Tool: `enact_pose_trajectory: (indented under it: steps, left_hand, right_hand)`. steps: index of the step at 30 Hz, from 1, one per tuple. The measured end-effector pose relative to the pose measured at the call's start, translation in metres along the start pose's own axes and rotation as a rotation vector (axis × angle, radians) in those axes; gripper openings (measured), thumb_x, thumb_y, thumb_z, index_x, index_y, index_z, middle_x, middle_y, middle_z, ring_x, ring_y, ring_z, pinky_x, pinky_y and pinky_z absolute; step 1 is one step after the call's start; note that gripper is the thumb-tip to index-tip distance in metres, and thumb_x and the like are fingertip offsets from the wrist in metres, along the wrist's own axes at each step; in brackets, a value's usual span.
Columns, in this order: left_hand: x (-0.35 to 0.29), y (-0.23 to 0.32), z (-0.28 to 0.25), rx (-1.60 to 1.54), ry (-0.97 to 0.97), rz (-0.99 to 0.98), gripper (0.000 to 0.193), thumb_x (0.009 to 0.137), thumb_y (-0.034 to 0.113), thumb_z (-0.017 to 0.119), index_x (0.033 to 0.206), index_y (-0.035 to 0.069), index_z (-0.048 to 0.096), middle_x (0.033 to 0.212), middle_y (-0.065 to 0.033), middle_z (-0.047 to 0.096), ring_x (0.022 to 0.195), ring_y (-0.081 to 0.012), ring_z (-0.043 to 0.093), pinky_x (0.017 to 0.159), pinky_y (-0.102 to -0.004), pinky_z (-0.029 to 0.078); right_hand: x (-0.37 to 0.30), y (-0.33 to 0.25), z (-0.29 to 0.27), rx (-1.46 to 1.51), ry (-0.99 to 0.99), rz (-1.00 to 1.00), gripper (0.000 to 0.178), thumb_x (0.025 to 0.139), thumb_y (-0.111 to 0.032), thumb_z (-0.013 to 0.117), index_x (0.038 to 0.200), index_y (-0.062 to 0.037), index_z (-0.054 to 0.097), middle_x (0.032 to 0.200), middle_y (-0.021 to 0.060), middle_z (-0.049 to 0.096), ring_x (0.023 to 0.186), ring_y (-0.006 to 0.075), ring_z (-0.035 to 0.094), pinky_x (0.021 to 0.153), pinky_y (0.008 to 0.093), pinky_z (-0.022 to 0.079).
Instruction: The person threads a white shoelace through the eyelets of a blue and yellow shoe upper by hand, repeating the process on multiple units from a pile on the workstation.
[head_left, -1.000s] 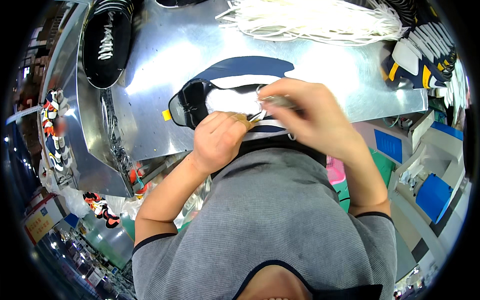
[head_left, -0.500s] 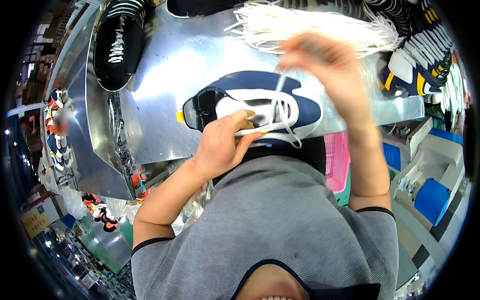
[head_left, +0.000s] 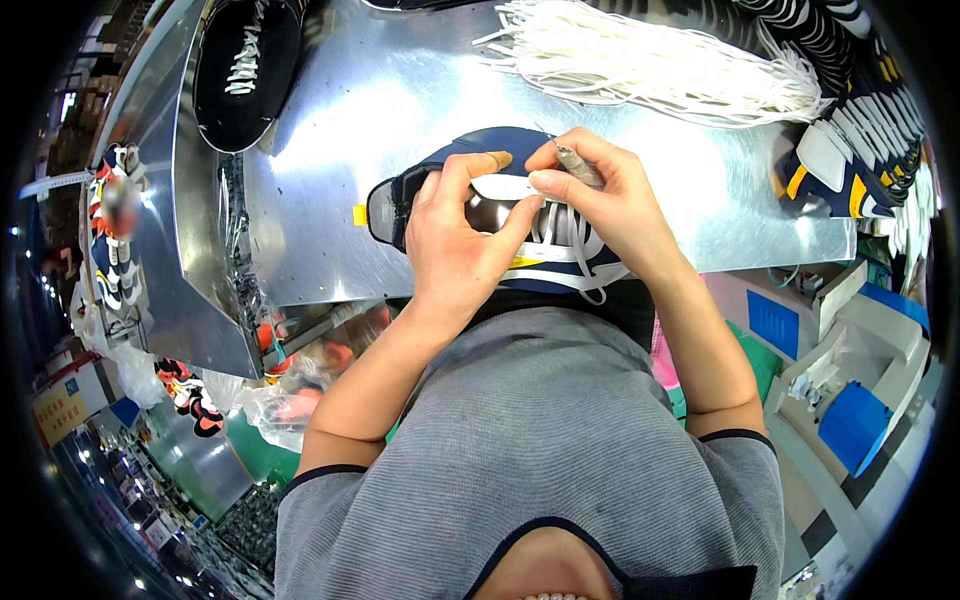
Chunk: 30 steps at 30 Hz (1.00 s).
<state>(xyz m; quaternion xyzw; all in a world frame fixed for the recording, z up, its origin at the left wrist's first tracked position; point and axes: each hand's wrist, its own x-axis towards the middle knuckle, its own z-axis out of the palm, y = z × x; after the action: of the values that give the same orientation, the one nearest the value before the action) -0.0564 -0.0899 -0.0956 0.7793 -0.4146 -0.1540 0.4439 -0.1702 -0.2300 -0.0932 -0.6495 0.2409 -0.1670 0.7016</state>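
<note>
A navy and white shoe upper lies sideways on the metal table in front of me, its black heel toward the left. A white lace crosses its opening, with a loop hanging at the near edge. My left hand grips the upper, the covered forefinger on the far white eyelet strip and the thumb at the opening. Close beside that thumb, my right hand holds a small thin-tipped tool with a grey wrapped handle. Its fingertips meet the eyelet strip; whether they also pinch the lace is hidden.
A bundle of white laces lies at the back of the metal table. A black laced upper is at far left, stacked navy uppers at right. A pink basket and a blue-and-grey machine stand below the table's right side.
My right hand has come down and left from above the upper to the far eyelet strip. My left hand has moved from the near side to the far strip.
</note>
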Motion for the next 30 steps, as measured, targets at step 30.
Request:
enact_pose_trajectory:
  steps: [30]
  left_hand:
    - [-0.011, 0.006, 0.011, 0.084, 0.02, 0.157, 0.034, 0.078, 0.004, 0.07, 0.112, 0.006, 0.063, 0.091, -0.0058, 0.066, 0.079, -0.0261, 0.057, 0.079, -0.0377, 0.044]
  right_hand:
    - [-0.016, -0.006, 0.014, -1.026, 0.018, -0.309, 0.031, 0.082, -0.008, 0.067, 0.106, 0.0011, 0.05, 0.07, 0.0121, 0.066, 0.066, 0.0296, 0.069, 0.055, 0.0394, 0.051]
